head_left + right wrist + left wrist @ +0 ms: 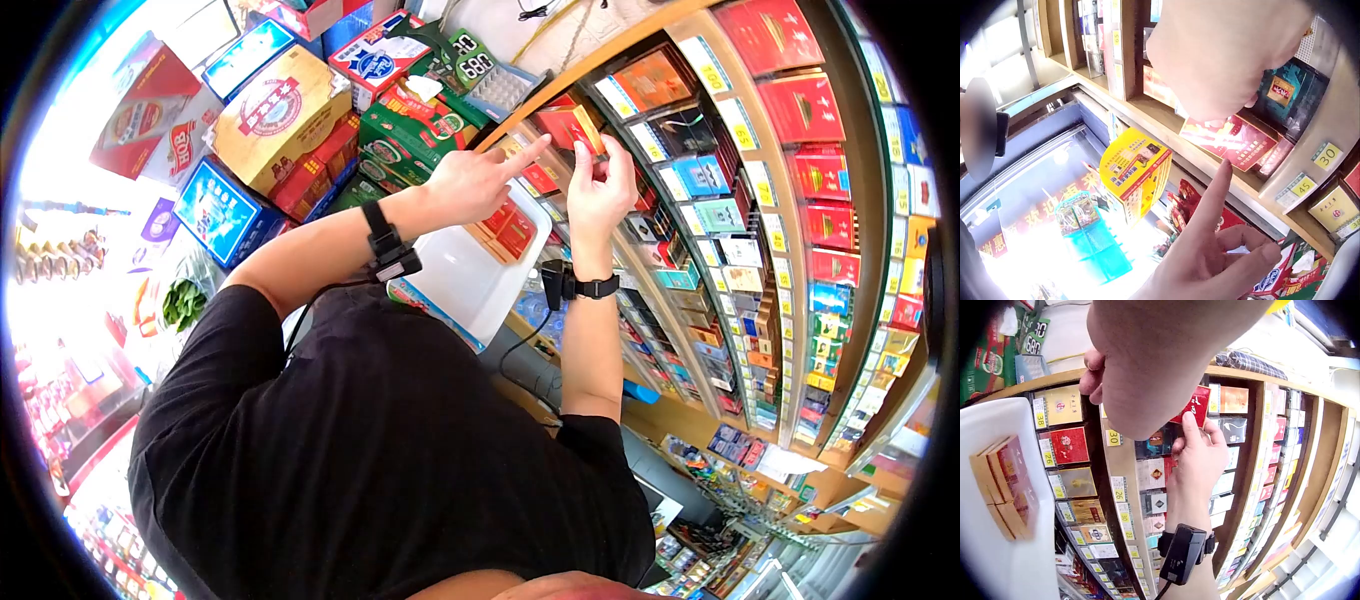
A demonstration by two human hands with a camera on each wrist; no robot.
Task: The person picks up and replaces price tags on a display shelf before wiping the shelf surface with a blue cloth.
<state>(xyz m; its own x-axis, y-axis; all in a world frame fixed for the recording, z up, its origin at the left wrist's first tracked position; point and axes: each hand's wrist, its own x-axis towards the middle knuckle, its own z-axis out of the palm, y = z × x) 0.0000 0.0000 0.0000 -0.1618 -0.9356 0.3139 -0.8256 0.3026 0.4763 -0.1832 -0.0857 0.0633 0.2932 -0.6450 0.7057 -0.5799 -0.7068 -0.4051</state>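
My right hand [603, 190] grips a red and gold cigarette pack [568, 125] at the front of the shelf rack, its thumb on the near face in the left wrist view. Beside it, my left hand [468, 186] points its index finger at the pack; the fingertip is right at the pack's edge in the right wrist view. The left hand's other fingers are loosely bent and hold nothing. Below the hands, a white tray [465, 272] carries several red and gold packs [1013, 481].
A tall wooden rack [690, 200] of cigarette packs with yellow price tags fills the right side. Stacked cartons [285, 110] and a green box [415, 125] stand at the left. A yellow display box [1135, 172] sits on a glass counter in the right wrist view.
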